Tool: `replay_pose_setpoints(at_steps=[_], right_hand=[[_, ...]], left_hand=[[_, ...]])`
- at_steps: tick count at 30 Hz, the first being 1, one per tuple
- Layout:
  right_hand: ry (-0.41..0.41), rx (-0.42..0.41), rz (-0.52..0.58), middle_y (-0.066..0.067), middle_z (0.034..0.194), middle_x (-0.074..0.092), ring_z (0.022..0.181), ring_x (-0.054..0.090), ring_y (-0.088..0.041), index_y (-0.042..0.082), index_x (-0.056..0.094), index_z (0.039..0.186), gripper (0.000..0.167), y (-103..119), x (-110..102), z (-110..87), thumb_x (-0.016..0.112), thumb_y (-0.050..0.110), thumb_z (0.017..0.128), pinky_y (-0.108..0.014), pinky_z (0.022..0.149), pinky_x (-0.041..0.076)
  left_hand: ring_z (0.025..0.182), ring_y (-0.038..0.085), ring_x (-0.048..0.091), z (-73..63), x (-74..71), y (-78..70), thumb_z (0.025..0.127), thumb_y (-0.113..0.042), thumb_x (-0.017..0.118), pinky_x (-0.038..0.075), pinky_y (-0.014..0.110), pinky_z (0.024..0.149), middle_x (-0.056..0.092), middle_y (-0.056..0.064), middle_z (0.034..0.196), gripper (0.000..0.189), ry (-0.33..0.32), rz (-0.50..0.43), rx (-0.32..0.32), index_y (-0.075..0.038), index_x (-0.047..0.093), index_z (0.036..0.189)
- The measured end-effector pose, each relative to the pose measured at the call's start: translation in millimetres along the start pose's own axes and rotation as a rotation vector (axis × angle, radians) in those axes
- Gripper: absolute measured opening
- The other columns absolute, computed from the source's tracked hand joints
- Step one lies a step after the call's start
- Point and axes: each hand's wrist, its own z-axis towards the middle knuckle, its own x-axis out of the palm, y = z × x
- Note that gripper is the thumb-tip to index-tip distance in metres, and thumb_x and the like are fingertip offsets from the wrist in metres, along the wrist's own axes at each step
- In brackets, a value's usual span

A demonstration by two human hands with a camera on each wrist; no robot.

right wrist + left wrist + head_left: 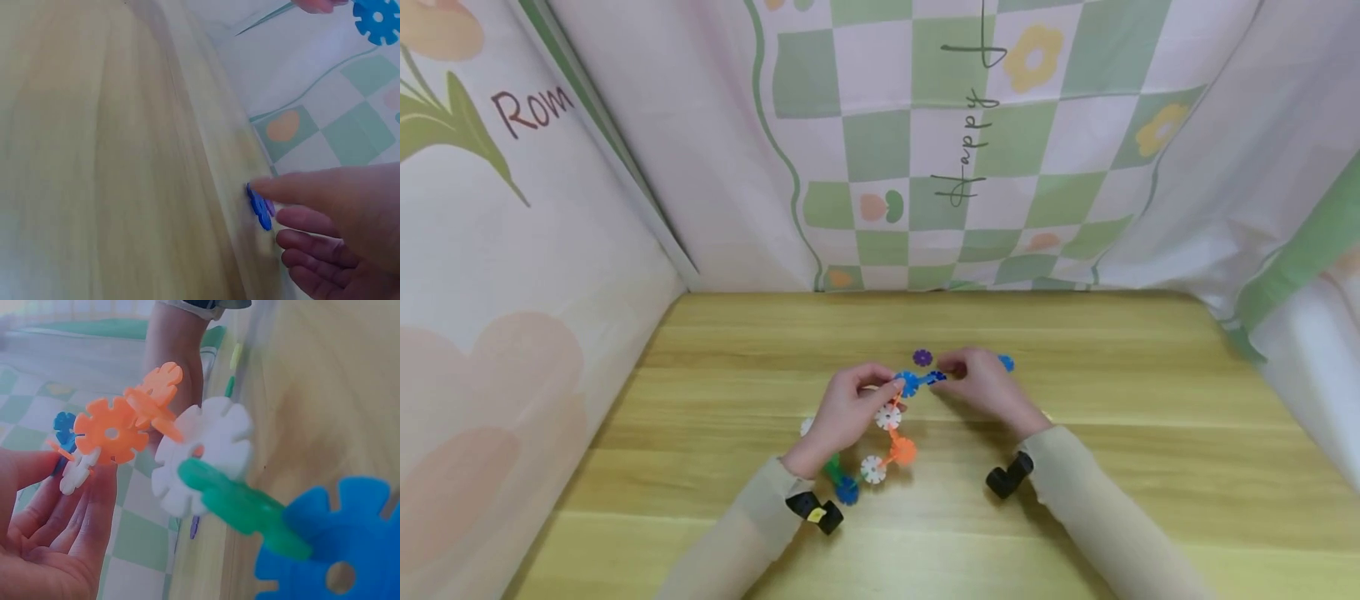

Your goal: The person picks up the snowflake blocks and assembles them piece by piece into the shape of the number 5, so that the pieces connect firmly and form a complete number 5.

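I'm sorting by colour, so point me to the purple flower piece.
In the head view, the purple piece lies on the table, just beyond the light-blue piece in the left hand and to the left of the right hand.

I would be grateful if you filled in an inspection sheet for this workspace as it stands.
Surface: wood-grain table, pale, with visible streaks.
Job's things: chain of flower discs in blue, white, orange and green; dark blue disc close by its upper end.
Clutter: purple disc and blue disc lie apart from the chain.
Grippers: left hand pinches the chain; right hand is at the dark blue disc, grip unclear.
Cables: nothing seen.
Surroundings: green-and-white checked curtain behind the table; flower-printed panel on the left.
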Motion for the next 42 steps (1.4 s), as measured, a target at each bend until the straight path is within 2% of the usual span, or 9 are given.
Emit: replay_pose_setpoints(at_steps=[5, 13, 19, 24, 29, 32, 35, 42], right_hand=[[0.041, 0.035, -0.029, -0.006, 0.099, 0.065, 0.089, 0.059, -0.023, 0.005, 0.076, 0.112, 0.027, 4.5, 3.4, 6.5, 0.082, 0.018, 0.088, -0.038, 0.076, 0.054], [0.033, 0.061, 0.023, -0.005, 0.096, 0.066, 0.087, 0.06, -0.022, 0.005, 0.073, 0.109, 0.027, 4.8, 6.4, 7.8, 0.084, 0.014, 0.085, -0.037, 0.076, 0.055], [-0.027, -0.006, 0.039, -0.006, 0.095, 0.068, 0.087, 0.063, -0.023, 0.004, 0.072, 0.11, 0.024, 1.7, 13.1, 5.6, 0.08, 0.007, 0.087, -0.039, 0.077, 0.056], [-0.073, -0.055, 0.04, -0.009, 0.101, 0.072, 0.092, 0.067, -0.025, 0.003, 0.073, 0.112, 0.021, 0.1, 16.3, 1.9, 0.075, 0.003, 0.091, -0.043, 0.082, 0.058], [-0.096, -0.081, 0.11, -0.008, 0.101, 0.073, 0.091, 0.068, -0.024, 0.004, 0.074, 0.11, 0.019, 5.1, 11.6, -4.3, 0.075, 0.002, 0.091, -0.04, 0.079, 0.059], [-0.106, -0.079, 0.145, -0.006, 0.101, 0.073, 0.089, 0.068, -0.022, 0.007, 0.074, 0.111, 0.019, 12.1, 5.3, -8.3, 0.075, 0.004, 0.092, -0.037, 0.077, 0.059], [-0.129, -0.073, 0.189, -0.004, 0.099, 0.074, 0.087, 0.068, -0.02, 0.007, 0.074, 0.11, 0.019, 20.2, -1.5, -12.8, 0.075, 0.004, 0.092, -0.035, 0.076, 0.059], [-0.168, -0.067, 0.348, -0.011, 0.1, 0.075, 0.09, 0.07, -0.033, 0.001, 0.073, 0.112, 0.02, 32.8, -18.8, -25.6, 0.075, 0.006, 0.093, -0.029, 0.075, 0.058]], left_hand=[[0.079, 0.02, 0.073, -0.9, 0.0, 0.0, 0.101, -0.023, 0.067, 0.06, 0.032, 0.073, 0.071, 0.006, 0.101, 0.02, 0.008, -0.034, -0.01, -0.004, 0.072, 0.107], [0.081, 0.018, 0.072, -0.7, 0.6, 2.2, 0.101, -0.021, 0.067, 0.06, 0.031, 0.073, 0.071, 0.005, 0.101, 0.018, 0.0, -0.006, 0.009, -0.005, 0.072, 0.106], [0.081, 0.018, 0.072, -0.9, 0.7, 3.3, 0.102, -0.02, 0.066, 0.06, 0.031, 0.072, 0.07, 0.005, 0.101, 0.017, 0.001, -0.003, 0.002, -0.004, 0.072, 0.107], [0.079, 0.021, 0.073, -1.5, 1.4, 3.3, 0.103, -0.018, 0.065, 0.06, 0.032, 0.071, 0.07, 0.008, 0.1, 0.018, 0.012, -0.054, -0.016, -0.002, 0.071, 0.108], [0.08, 0.024, 0.073, -2.1, 1.7, 2.0, 0.103, -0.016, 0.064, 0.06, 0.032, 0.071, 0.07, 0.008, 0.101, 0.017, 0.014, -0.071, -0.033, -0.001, 0.07, 0.11], [0.081, 0.028, 0.073, -2.9, 1.6, -4.0, 0.103, -0.011, 0.063, 0.06, 0.033, 0.071, 0.07, 0.009, 0.101, 0.016, 0.012, -0.063, -0.049, 0.001, 0.069, 0.111], [0.081, 0.028, 0.073, -2.7, 1.4, -3.8, 0.103, -0.011, 0.062, 0.061, 0.034, 0.071, 0.07, 0.009, 0.102, 0.016, 0.013, -0.067, -0.047, 0.001, 0.069, 0.111], [0.079, 0.02, 0.073, -1.7, 0.3, 2.8, 0.103, -0.018, 0.064, 0.06, 0.032, 0.072, 0.07, 0.007, 0.102, 0.017, 0.007, -0.028, -0.014, -0.003, 0.07, 0.107]])
